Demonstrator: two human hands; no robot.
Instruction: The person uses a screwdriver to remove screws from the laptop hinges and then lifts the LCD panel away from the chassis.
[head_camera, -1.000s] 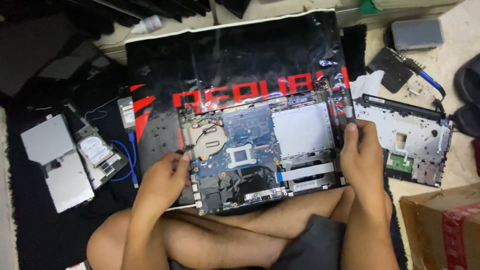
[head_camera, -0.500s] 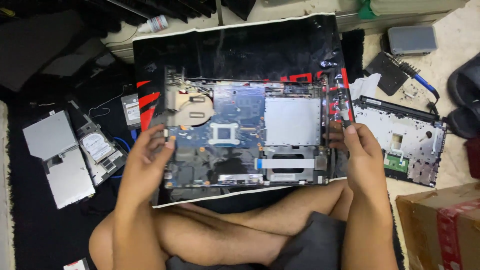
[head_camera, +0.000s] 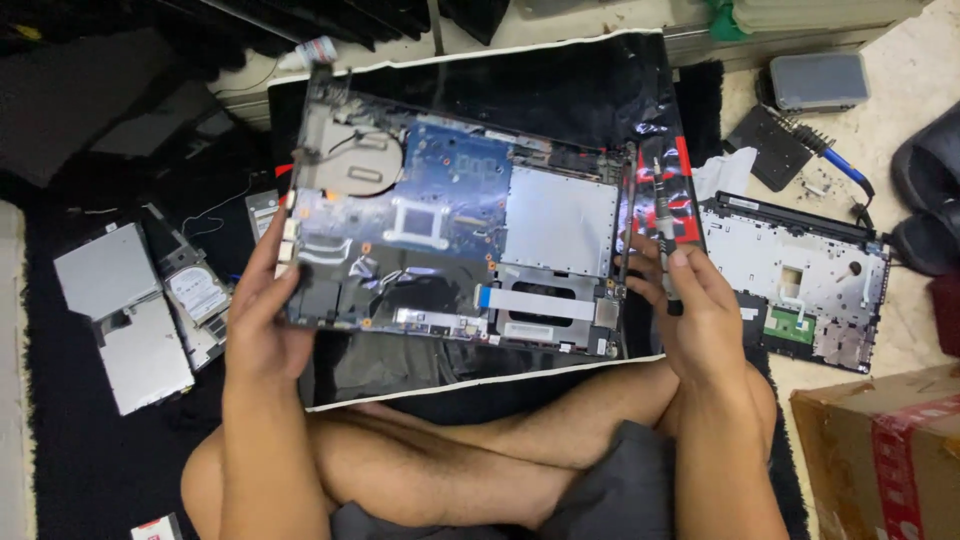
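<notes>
The opened laptop base (head_camera: 455, 250), flat on the black mat (head_camera: 560, 90) a second ago, is now lifted and tilted, gripped at its edges by the left hand (head_camera: 262, 310) and by the right hand (head_camera: 695, 310), in which a screwdriver (head_camera: 664, 235) is also pinched.

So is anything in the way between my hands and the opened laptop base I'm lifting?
Nothing visible. The left hand grips the left edge of the laptop base directly. The right hand is at its right edge, with only the screwdriver it holds lying against that side.
</notes>
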